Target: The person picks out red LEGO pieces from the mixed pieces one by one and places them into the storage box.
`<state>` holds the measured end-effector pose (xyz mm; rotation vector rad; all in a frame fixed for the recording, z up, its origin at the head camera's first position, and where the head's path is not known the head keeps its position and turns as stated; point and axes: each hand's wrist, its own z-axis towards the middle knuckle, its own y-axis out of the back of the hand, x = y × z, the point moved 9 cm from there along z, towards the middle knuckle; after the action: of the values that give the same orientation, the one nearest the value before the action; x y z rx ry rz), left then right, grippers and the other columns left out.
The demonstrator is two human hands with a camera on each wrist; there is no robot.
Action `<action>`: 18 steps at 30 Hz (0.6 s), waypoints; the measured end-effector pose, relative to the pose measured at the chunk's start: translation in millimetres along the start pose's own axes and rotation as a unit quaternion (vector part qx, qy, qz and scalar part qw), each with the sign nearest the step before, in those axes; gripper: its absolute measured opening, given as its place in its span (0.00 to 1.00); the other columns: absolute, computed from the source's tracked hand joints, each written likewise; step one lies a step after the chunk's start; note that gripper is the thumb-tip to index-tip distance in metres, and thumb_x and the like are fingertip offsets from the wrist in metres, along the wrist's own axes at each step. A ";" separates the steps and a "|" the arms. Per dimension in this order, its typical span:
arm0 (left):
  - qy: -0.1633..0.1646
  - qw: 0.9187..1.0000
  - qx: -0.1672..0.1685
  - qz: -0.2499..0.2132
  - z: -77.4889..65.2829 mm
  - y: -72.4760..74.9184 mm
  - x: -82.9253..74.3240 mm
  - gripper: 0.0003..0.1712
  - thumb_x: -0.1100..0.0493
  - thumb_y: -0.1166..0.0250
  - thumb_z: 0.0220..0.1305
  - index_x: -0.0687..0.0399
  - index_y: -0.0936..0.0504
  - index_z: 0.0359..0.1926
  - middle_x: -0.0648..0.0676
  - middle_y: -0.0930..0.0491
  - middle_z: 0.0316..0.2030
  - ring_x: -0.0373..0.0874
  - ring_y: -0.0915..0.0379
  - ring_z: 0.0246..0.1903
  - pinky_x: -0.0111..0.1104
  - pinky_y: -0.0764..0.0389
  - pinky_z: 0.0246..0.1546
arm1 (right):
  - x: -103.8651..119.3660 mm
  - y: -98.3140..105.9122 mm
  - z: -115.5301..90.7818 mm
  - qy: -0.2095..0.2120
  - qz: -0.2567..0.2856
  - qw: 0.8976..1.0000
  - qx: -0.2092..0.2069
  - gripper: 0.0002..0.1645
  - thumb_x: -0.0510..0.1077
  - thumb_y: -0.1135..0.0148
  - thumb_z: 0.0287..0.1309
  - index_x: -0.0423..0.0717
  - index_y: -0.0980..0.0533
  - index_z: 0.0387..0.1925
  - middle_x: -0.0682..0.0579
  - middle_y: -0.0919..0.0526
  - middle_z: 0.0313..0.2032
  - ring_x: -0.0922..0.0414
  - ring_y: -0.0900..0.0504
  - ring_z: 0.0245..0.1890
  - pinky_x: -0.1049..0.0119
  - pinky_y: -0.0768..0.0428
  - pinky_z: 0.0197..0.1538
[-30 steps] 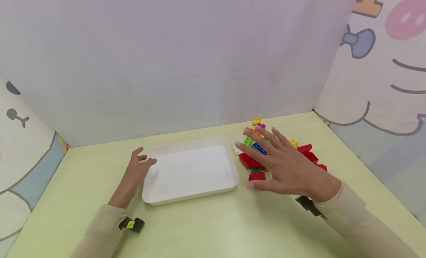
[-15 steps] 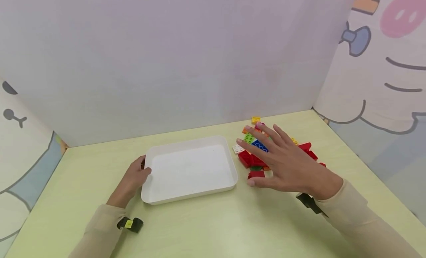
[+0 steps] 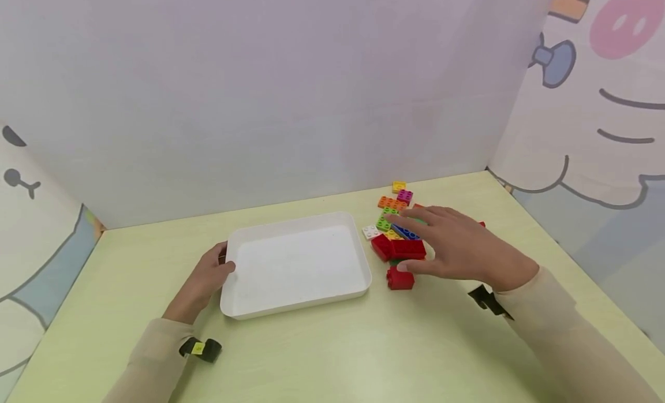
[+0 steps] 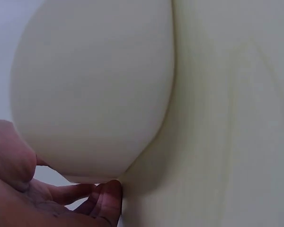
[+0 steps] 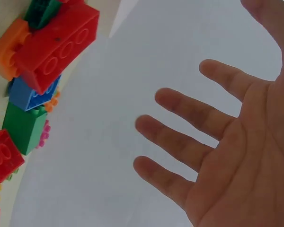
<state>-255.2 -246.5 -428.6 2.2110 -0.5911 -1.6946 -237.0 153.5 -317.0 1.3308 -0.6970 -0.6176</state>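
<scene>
My left hand point(image 3: 205, 279) holds the left end of a shallow white tray point(image 3: 296, 267), thumb over the rim and fingers on the outside. In the left wrist view, the tray's pale outer wall point(image 4: 94, 85) fills the middle, with the fingertips point(image 4: 111, 201) at its edge. My right hand point(image 3: 462, 247) hovers over a pile of toy building bricks, fingers extended and holding nothing. A long red brick point(image 3: 407, 249) and a smaller red brick point(image 3: 400, 278) lie near its thumb. The hand hides part of the pile. The right wrist view shows the spread palm point(image 5: 246, 156) beside the bricks.
Past the fingertips lie a white brick point(image 3: 371, 232), a lime brick point(image 3: 383, 221), an orange brick point(image 3: 391, 202), a magenta brick point(image 3: 405, 196) and a yellow brick point(image 3: 399, 186). Behind the pale table point(image 3: 312, 357) stands a plain wall point(image 3: 260, 103); cartoon-printed panels flank it.
My left hand has closed onto the tray's left edge. The right hand's spread fingers have drawn closer together and shifted slightly right, uncovering more bricks.
</scene>
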 end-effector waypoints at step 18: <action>0.006 1.000 -0.008 0.009 -2.1 4.5 0.0 0.37 0.68 0.53 0.71 0.75 0.56 0.77 0.74 0.45 0.71 0.66 0.44 0.68 0.55 0.35 0.67 | -23.6 -36.9 14.5 -0.063 0.021 0.996 0.067 0.44 0.57 0.23 0.54 0.52 0.29 0.71 0.43 0.23 0.61 0.43 0.26 0.62 0.44 0.21 0.57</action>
<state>-253.8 -250.5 -425.9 2.1968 -0.5901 -1.6693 -263.7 156.6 -354.4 1.4053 -0.8795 -0.6333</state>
